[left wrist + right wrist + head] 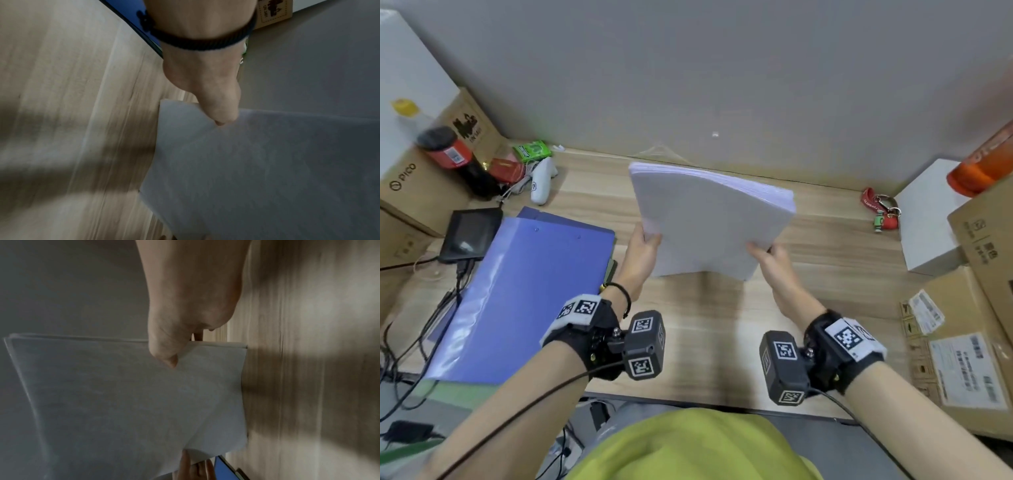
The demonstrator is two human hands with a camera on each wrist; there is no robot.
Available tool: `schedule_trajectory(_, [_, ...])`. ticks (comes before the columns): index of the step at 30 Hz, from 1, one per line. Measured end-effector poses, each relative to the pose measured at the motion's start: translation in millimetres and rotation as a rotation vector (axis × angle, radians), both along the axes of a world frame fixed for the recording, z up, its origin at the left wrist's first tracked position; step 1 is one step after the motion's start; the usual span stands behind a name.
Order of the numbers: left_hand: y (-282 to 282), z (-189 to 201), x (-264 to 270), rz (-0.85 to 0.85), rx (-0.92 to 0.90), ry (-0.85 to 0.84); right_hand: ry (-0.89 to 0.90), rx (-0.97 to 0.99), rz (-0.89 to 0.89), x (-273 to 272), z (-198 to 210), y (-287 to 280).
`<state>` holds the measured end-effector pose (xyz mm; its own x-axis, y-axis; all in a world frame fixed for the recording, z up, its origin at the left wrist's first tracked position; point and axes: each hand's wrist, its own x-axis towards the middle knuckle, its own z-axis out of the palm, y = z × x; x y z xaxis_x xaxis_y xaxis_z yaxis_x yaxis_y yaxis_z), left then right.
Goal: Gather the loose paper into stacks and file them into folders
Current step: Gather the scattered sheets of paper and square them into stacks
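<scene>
A thick stack of white paper (709, 219) stands on its lower edge on the wooden desk (825, 260), tilted back toward the wall. My left hand (645, 241) grips its left side, thumb on the front sheet (222, 116). My right hand (765, 251) grips the right side, thumb pressed on the paper (166, 356). The paper stack (267, 170) fills both wrist views (133, 402). A blue folder (527, 291) lies flat on the desk to the left of the hands, with another blue folder under it.
Cardboard boxes (421, 192) and a red-and-black bottle (452, 154) crowd the back left, beside a white controller (542, 183) and a dark tablet (469, 234) with cables. At the right stand a white box (924, 222), brown boxes (969, 346), an orange bottle (986, 161) and a red lanyard (881, 209).
</scene>
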<state>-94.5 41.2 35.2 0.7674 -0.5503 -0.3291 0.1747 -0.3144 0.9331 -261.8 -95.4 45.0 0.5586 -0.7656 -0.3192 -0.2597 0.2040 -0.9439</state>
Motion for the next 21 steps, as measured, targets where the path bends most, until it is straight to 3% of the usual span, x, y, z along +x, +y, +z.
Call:
schedule_trajectory(6, [-4.5,5.6,22.2,-0.063,-0.004,-0.058,0.134,-0.192,0.122,5.0,22.9,-26.6])
schedule_trajectory(10, [-6.1,17.0,50.5,-0.140,0.097,-0.053,0.172,0.024,0.172,7.2,37.8,-44.0])
schedule_trajectory(13, [11.4,11.7,58.0,-0.184,0.043,0.242,0.129,0.266,-0.016,5.7,36.6,-43.0])
schedule_trajectory(16, [27.2,2.4,53.5,-0.048,-0.162,0.616,0.059,0.397,-0.159,3.9,31.3,-32.1])
schedule_trajectory(18, [23.8,-2.8,45.0,-0.028,-0.194,0.674,0.008,0.441,-0.228,8.4,27.1,-19.4])
schedule_trajectory(21, [11.0,-13.3,32.7,-0.061,-0.095,0.676,-0.028,0.477,-0.296,18.4,14.6,8.2])
